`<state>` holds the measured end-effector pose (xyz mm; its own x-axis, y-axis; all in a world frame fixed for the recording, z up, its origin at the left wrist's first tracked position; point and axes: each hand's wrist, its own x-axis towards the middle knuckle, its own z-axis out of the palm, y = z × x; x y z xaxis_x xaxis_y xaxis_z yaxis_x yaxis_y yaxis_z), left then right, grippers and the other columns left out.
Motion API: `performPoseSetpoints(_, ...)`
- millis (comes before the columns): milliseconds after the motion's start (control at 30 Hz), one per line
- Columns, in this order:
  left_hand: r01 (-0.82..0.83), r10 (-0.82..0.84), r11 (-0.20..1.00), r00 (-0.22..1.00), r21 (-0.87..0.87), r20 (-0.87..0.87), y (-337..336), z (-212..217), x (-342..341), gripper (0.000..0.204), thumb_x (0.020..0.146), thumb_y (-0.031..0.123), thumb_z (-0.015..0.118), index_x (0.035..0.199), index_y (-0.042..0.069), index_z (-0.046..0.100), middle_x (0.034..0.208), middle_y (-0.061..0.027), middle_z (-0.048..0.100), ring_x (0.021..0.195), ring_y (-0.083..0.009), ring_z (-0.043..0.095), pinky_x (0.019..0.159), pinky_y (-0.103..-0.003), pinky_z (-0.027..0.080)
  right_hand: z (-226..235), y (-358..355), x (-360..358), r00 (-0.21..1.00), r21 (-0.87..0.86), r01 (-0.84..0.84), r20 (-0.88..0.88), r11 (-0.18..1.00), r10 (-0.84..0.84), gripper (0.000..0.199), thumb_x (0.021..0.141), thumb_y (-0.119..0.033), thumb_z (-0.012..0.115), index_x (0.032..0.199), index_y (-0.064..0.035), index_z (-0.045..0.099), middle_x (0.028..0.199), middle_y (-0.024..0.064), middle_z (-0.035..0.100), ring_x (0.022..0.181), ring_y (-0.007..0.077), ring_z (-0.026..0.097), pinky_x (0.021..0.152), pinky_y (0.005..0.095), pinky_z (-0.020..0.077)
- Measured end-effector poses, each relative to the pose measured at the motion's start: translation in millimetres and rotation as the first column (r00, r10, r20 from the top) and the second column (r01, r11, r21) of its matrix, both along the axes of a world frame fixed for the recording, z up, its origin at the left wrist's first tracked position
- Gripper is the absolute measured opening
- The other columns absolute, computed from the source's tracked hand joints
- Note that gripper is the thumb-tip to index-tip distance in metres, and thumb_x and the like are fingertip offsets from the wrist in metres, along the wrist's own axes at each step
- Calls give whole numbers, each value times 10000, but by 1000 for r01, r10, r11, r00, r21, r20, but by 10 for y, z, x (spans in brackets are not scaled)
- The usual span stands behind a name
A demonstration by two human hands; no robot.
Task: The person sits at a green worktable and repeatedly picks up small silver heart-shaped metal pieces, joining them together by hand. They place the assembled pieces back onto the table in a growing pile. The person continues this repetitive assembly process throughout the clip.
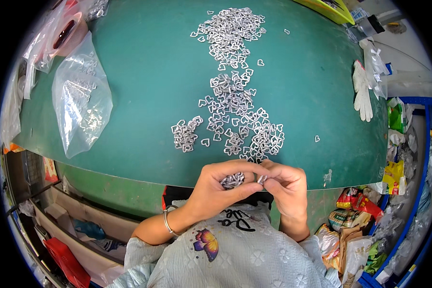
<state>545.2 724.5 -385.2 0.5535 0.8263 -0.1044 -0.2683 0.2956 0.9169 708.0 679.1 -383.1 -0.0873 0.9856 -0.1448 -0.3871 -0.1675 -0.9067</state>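
Note:
My left hand (224,181) is cupped at the table's near edge, with a cluster of small silver heart-shaped metal rings (232,180) in its palm. Its thumb and index finger reach to the right, where they meet my right hand (287,185). Between the fingertips of both hands is a heart-shaped ring (261,179), pinched closely; how many are there I cannot tell. Just beyond my fingers, loose heart rings (266,137) spread over the green table, with a smaller group (185,134) to the left. A larger heap (233,29) lies at the far side.
A clear plastic bag (83,98) with more rings lies on the table's left, near a pink container (72,36). At the right edge lies a white glove (362,91). A yellow tray (331,8) sits at the far right. Bags (355,216) fill a blue-framed rack below right.

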Motion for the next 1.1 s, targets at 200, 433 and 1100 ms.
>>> performPoseSetpoints(200, -21, 21, 1000, 999, 0, -34, -15, 29, -38, 216, 725, -61, 645, 938, -37, 631, 705, -18, 543, 658, -68, 481, 616, -217, 403, 92, 10, -69, 902, 251, 73, 397, 965, -172, 81, 736, 51, 633, 810, 52, 598, 791, 103, 597, 708, 198, 542, 651, 290, 425)
performPoseSetpoints(433, -37, 36, 999, 999, 30, 10, -32, 18, -44, 203, 752, -18, 653, 953, 10, 646, 685, 14, 513, 623, -44, 434, 552, -194, 361, 154, 28, -140, 575, 579, -37, 679, 814, -457, 179, 622, -28, 709, 773, 15, 623, 767, 78, 593, 683, 233, 529, 643, 317, 393)
performPoseSetpoints(1100, 332, 8, 757, 856, -562, 517, -98, -56, -12, 232, 877, 118, 558, 1069, -11, 561, 629, 56, 376, 529, -20, 292, 443, -188, 225, 93, 54, -188, 682, 555, 137, 548, 821, -484, 245, 583, 27, 732, 805, 25, 630, 735, 105, 589, 693, 226, 525, 620, 310, 421)
